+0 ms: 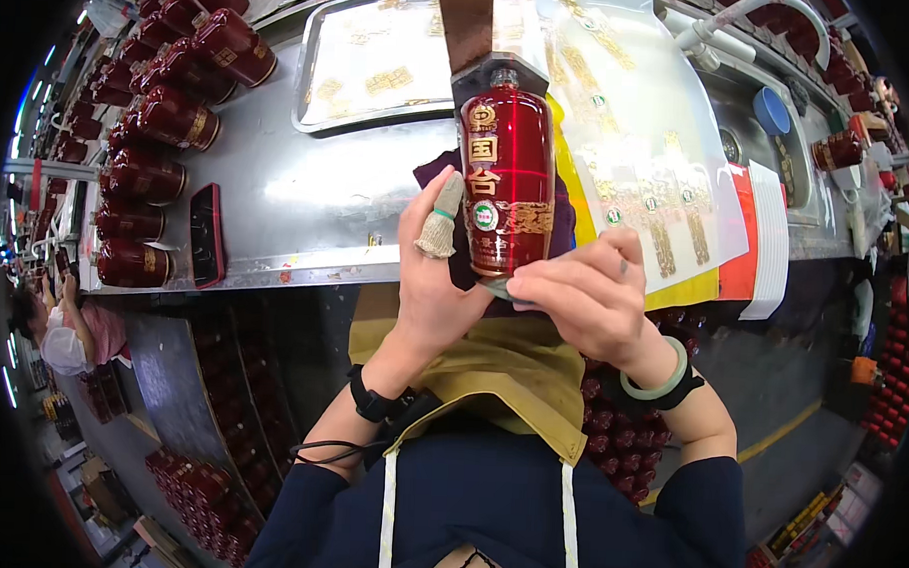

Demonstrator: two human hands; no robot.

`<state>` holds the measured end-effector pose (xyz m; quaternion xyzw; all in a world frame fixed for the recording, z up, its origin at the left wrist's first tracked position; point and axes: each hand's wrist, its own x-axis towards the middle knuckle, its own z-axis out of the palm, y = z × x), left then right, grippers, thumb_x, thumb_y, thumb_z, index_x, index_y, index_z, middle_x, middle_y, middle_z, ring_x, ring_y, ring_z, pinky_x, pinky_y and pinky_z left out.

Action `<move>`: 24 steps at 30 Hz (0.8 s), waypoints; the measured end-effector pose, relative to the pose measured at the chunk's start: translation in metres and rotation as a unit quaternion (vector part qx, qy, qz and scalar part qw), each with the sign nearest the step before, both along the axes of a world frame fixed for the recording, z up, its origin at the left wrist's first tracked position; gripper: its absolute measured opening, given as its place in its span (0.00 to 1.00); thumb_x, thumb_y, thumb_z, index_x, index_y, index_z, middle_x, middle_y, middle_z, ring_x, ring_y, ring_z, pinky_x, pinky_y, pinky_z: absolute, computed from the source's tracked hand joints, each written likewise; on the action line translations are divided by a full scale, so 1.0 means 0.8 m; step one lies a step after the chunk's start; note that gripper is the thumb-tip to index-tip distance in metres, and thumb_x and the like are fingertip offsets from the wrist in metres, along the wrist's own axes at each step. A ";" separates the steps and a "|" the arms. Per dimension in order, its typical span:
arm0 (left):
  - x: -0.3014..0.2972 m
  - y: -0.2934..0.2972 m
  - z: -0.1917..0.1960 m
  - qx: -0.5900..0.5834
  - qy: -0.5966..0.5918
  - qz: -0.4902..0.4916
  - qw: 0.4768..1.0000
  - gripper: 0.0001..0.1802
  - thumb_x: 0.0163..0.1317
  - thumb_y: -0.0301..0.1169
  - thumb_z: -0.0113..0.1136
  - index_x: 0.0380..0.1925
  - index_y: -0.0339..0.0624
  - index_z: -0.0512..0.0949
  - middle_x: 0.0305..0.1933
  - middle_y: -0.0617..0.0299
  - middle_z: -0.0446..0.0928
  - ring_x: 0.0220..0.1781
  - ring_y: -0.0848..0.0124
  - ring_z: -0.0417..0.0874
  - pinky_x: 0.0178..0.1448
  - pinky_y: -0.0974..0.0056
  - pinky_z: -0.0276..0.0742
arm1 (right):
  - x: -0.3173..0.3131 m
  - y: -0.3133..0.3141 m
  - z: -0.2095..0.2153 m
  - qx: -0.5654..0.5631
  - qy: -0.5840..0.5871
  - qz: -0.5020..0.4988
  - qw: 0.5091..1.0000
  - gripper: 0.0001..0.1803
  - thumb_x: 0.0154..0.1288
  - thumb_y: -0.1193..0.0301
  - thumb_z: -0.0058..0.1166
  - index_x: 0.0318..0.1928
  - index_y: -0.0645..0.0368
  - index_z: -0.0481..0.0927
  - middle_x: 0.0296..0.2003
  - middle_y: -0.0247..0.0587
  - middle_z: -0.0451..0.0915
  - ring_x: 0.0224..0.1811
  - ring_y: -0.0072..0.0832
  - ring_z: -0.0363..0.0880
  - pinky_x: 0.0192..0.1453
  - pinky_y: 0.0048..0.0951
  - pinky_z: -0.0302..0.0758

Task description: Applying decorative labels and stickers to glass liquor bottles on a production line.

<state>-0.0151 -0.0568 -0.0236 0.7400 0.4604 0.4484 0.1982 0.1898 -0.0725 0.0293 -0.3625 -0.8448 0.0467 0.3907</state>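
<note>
A dark red glass bottle with gold lettering, a gold band pattern and a small green-and-white emblem lies at the middle of the bench, its neck pointing away from me. My left hand holds it along its left side. One finger wears a beige cloth finger cot with a green band. At the near, base end, my right hand is closed in a pinch. A thin grey-green piece shows by its fingertips, its kind unclear. Dark cloth shows beneath the bottle.
Sheets of gold decals lie to the right over yellow and red sheets, beside a sink with a blue bowl. Behind is a metal tray of decals. Red bottles and a phone stand left; a person sits far left.
</note>
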 end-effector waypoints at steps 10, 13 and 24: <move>-0.009 0.000 -0.012 -0.120 -0.040 -0.055 0.990 0.54 0.49 0.25 0.82 0.76 0.31 0.63 0.76 0.40 0.67 0.75 0.45 0.72 0.77 0.51 0.68 | 0.005 0.014 0.002 0.026 0.051 -0.026 0.998 0.14 0.53 0.76 0.68 0.42 0.50 0.92 0.40 0.26 0.90 0.38 0.23 0.82 0.49 0.30 0.67; 0.002 0.000 -0.001 -0.052 -0.025 -0.038 0.998 0.53 0.50 0.26 0.82 0.76 0.30 0.63 0.76 0.40 0.67 0.75 0.45 0.71 0.77 0.50 0.68 | 0.010 0.024 -0.021 0.040 0.053 -0.089 0.994 0.14 0.53 0.76 0.68 0.41 0.49 0.91 0.41 0.27 0.90 0.39 0.23 0.82 0.50 0.30 0.66; -0.018 0.006 -0.019 -0.088 -0.016 -0.070 0.994 0.54 0.50 0.31 0.83 0.76 0.33 0.63 0.80 0.41 0.64 0.79 0.46 0.67 0.80 0.49 0.63 | 0.003 -0.004 -0.001 -0.012 0.021 0.008 1.000 0.13 0.53 0.81 0.68 0.38 0.50 0.92 0.37 0.24 0.90 0.36 0.24 0.80 0.47 0.31 0.67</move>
